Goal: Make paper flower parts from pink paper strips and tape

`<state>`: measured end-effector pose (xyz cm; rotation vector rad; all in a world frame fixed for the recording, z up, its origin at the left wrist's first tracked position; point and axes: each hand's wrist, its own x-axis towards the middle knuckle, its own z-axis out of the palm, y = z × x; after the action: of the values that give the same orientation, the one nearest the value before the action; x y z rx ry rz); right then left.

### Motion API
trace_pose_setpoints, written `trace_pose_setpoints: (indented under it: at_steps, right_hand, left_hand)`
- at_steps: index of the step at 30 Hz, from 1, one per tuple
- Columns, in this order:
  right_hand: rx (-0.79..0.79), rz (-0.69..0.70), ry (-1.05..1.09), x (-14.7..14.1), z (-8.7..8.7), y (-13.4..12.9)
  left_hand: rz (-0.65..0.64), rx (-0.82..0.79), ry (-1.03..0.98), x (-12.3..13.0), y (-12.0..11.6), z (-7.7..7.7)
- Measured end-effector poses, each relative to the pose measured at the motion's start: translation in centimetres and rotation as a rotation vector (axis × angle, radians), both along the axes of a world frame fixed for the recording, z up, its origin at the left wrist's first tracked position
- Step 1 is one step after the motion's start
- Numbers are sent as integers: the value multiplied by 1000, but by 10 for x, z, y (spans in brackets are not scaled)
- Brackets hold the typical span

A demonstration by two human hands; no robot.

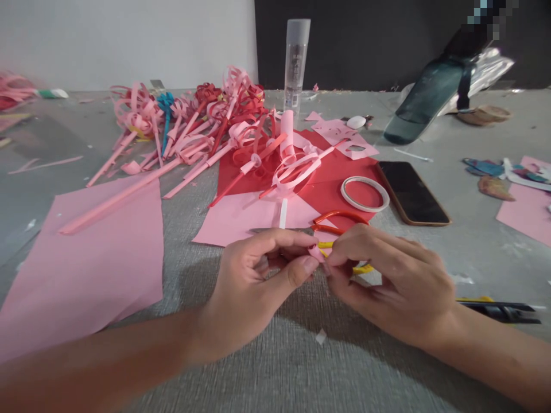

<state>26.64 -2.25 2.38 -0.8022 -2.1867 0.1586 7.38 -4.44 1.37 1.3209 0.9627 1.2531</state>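
Note:
A small rolled piece of pink paper (316,252) is pinched between the thumb and fingers of my left hand (262,281). From the other side, my right hand (387,281) has its thumb and forefinger closed on the right end of the same piece. Just behind my fingers lie scissors (340,214) with red and yellow handles, partly hidden by my right hand. Pink and red paper sheets (340,166) lie beyond, with a looped pink paper flower (297,175) on them.
Several paper flowers (185,126) are piled at the back left. A pink sheet (107,258) lies left. A tape roll (365,194), a phone (413,192) and a black tool (499,311) are on the right. Behind stand a glue stick (296,63) and a tilted bottle (424,100).

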Motion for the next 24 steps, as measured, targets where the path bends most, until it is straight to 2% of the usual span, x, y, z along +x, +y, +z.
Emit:
trace_pose_setpoints:
  at_steps: [18, 24]
  right_hand:
    - [5, 13, -8, 1, 1, -1]
    - [3, 27, -16, 3, 3, -1]
  left_hand:
    - [-11, 110, 72, -3, -5, -2]
    - [-13, 101, 77, -3, -6, -5]
